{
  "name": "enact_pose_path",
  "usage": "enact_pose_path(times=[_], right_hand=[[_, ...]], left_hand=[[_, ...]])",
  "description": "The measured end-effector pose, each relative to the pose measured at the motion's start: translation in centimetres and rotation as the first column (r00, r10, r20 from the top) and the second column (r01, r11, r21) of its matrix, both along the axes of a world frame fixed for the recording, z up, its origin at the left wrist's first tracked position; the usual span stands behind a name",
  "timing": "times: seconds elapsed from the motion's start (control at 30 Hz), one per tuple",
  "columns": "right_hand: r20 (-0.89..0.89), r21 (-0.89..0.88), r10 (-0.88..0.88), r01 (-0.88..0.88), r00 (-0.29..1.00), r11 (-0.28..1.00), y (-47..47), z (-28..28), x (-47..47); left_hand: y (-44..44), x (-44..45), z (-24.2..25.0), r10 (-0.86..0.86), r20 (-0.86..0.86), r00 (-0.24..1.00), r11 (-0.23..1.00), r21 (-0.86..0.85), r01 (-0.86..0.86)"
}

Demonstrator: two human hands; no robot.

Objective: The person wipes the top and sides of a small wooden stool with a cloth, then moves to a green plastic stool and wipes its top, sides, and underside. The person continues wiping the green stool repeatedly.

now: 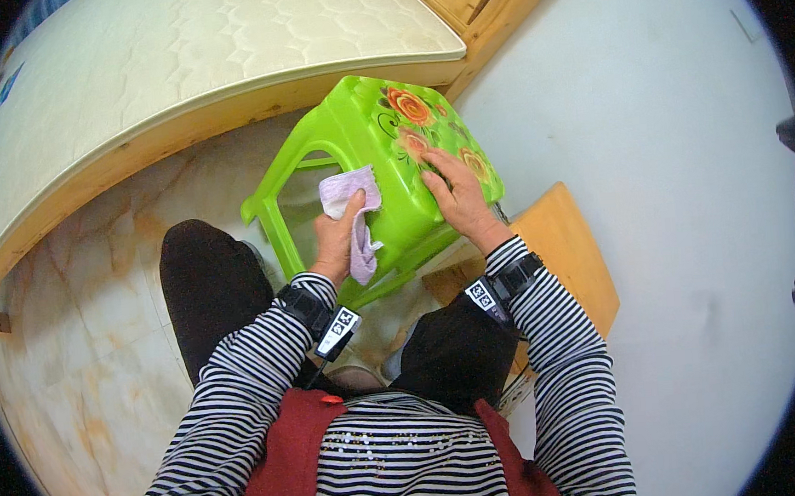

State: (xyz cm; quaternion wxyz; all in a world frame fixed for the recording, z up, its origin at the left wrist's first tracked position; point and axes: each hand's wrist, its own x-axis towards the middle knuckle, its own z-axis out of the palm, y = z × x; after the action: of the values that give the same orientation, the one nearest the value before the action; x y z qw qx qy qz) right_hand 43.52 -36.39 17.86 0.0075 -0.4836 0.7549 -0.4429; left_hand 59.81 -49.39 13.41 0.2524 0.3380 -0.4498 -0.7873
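Note:
A bright green plastic stool (394, 200), tilted on its side, stands between my knees and the bed. Orange and red roses are printed on its seat. My left hand (339, 237) grips a pale lilac cloth (362, 240) against the stool's side panel, beside the opening between its legs. Part of the cloth hangs down below my thumb. On the flowered seat rests my right hand (459, 192), its fingers spread and holding no cloth. The undersides of both hands' fingers are partly hidden.
A bed with a cream quilted mattress (251, 30) and a wooden frame (176, 149) curves across the far side. At the right, a wooden board-like piece (567, 257) stands by the white wall (668, 160). Marbled tiles (89, 380) cover the floor.

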Motion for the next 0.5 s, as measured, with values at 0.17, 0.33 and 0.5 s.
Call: enact_pose_path(times=[0.17, 0.33, 0.5], right_hand=[[-0.158, 0.087, 0.000, 0.014, 0.987, 0.996, 4.2, -0.6, -4.2], [-0.257, 0.224, -0.014, 0.073, 0.966, 0.972, 12.7, -1.4, -18.6], [-0.332, 0.191, 0.014, 0.053, 0.943, 0.980, 19.4, -2.5, -29.7]], left_hand=[[6.0, -7.4, -0.7, 0.005, 0.048, 0.999, 0.999, -0.046, -0.002], [14.6, -22.8, -2.8, -0.141, 0.137, 0.980, 0.970, -0.178, 0.164], [20.6, -33.2, -5.1, -0.225, 0.111, 0.968, 0.949, -0.201, 0.244]])
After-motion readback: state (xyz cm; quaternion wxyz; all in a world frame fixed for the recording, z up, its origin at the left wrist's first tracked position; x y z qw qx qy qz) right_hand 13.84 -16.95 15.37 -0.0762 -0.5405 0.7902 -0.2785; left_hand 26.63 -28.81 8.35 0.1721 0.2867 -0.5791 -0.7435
